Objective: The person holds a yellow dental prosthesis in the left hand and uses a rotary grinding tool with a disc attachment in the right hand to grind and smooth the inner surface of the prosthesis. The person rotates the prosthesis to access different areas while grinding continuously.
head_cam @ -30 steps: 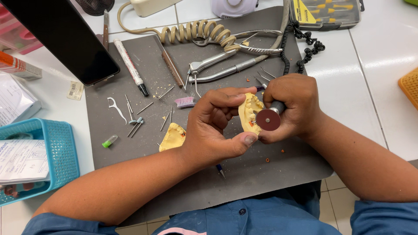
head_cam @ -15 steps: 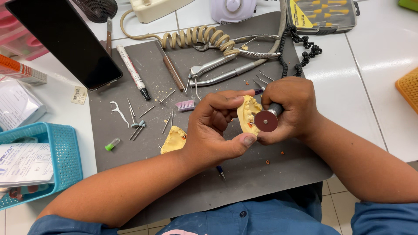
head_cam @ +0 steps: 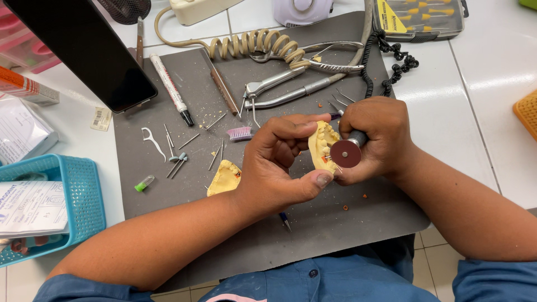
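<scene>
At the far left of the white table point(head_cam: 492, 67) we see a blue plastic basket point(head_cam: 78, 196) with folded papers in it, and above it a black tablet point(head_cam: 84, 50) leaning across the corner of the grey work mat point(head_cam: 184, 168). On the mat lie a marker pen point(head_cam: 170, 89), a white floss pick point(head_cam: 151, 140), several loose burs point(head_cam: 178, 162), a small green-capped vial point(head_cam: 144, 183) and a pink-bristled brush point(head_cam: 239, 133). A second yellow dental cast point(head_cam: 225, 179) rests on the mat just beside our left wrist. Further back, metal pliers point(head_cam: 279, 89) lie under a cream coiled cord point(head_cam: 251, 45).

Our left hand point(head_cam: 274, 168) has its grip closed around the yellow dental cast point(head_cam: 323, 146), thumb underneath and fingers curled over the top, holding it above the middle of the mat. Our right hand point(head_cam: 375, 140) has its grip wrapped tight on a handpiece point(head_cam: 356, 138), whose dark red disc point(head_cam: 345, 154) touches the face of the cast. A black coiled cable point(head_cam: 391, 56) runs off behind the right hand, and a case of tools point(head_cam: 419, 17) sits at the upper right.
</scene>
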Demonstrator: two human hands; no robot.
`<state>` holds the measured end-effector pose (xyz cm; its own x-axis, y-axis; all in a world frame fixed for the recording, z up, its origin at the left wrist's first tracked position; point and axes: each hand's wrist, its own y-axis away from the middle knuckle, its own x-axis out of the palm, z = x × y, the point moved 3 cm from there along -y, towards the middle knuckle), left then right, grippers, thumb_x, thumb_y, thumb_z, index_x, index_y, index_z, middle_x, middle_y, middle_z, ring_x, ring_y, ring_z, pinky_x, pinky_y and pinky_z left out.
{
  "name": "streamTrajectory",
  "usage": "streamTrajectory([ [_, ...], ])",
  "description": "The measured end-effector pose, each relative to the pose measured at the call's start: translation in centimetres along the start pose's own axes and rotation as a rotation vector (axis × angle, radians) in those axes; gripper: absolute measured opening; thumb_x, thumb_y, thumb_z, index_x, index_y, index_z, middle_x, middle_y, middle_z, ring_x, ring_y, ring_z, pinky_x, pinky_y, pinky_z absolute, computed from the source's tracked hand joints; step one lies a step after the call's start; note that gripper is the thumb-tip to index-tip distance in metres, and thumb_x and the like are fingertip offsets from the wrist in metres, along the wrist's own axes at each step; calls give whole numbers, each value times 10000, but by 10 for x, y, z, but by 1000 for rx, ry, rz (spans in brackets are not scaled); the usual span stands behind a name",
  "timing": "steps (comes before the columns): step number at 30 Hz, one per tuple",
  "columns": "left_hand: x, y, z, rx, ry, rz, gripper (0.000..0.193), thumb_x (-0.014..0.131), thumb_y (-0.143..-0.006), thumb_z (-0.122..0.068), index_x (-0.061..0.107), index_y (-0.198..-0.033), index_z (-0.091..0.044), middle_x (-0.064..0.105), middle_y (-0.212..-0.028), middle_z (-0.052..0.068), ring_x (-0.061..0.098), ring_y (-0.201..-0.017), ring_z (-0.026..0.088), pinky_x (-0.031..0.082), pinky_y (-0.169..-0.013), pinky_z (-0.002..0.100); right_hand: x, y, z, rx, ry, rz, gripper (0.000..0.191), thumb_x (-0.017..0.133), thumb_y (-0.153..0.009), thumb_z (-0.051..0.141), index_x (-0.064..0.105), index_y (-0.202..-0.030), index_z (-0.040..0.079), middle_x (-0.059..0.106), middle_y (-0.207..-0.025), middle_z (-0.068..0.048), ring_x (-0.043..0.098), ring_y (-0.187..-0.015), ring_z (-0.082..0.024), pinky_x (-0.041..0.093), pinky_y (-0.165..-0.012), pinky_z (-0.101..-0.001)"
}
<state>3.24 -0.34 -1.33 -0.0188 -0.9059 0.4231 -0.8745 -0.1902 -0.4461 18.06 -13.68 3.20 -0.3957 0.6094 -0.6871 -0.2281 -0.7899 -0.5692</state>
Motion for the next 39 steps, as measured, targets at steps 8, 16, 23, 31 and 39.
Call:
streamTrajectory([
  [8, -1, 0, 0, -9, -4, -2, 500, 837, -957, -38, 518, -1337, -95, 524, -1490, 183, 543, -1316, 167, 439, -1200, 367, 1, 0, -2, -1, -1, -3, 491, 830, -580, 450, 497, -671, 100, 490, -611, -56, 504, -538, -247, 371, -547, -355],
  [16, -1, 0, 0, 13, 6, -13, 500, 834, -956, -39, 513, -1334, -100, 538, -1478, 184, 518, -1365, 174, 430, -1207, 375, 1, 1, -2, 22, -8, -8, 502, 859, -576, 447, 514, -683, 100, 504, -618, -64, 522, -542, -250, 387, -541, -352],
  [23, 0, 0, 0, -8, 14, -29, 499, 843, -951, -64, 484, -1295, -103, 553, -1460, 163, 522, -1340, 182, 447, -1199, 385, 0, 1, -1, 17, -5, -13, 498, 855, -566, 441, 512, -680, 99, 508, -618, -67, 519, -540, -262, 384, -538, -360],
  [31, -1, 1, 2, -14, -6, -29, 479, 850, -953, -83, 493, -1272, -94, 578, -1361, 122, 494, -1394, 199, 436, -1200, 391, 1, 0, 1, 13, -9, -10, 500, 850, -578, 449, 499, -665, 103, 496, -597, -55, 513, -521, -242, 373, -523, -355],
  [39, -1, 2, 2, -28, 8, -20, 475, 847, -950, -76, 506, -1281, -86, 575, -1353, 107, 480, -1409, 213, 427, -1206, 398, 1, -1, 3, 15, -14, -6, 505, 844, -589, 465, 497, -659, 105, 492, -586, -48, 510, -515, -232, 367, -518, -351],
])
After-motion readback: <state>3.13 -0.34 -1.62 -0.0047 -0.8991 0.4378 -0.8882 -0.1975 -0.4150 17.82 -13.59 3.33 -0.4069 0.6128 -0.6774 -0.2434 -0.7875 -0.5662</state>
